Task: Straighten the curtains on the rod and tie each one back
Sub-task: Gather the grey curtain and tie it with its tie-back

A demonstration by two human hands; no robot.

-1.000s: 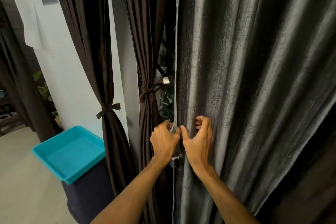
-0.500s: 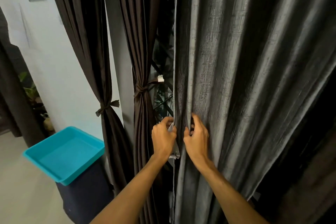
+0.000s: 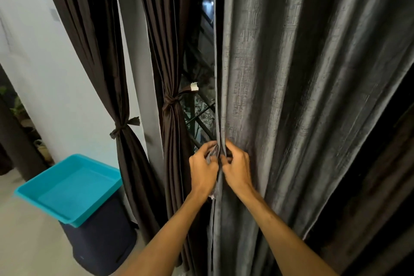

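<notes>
LEFT: left hand (image 3: 202,169) pinching free edge of grey curtain (image 3: 291,96) | RIGHT: right hand (image 3: 237,170) pinching next fold, just beside | LAY: curtain straight ahead, long axis vertical, bulk rightward of both hands | NEARER TO BULK: right

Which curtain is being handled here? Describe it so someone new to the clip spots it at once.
Start at the white wall on the left and move right past two dark brown curtains, each cinched with a tie. The grey curtain fills the right half, its left edge pinched by the left hand and right hand. Unlike them, it is grey, coarse-textured and untied.
</notes>
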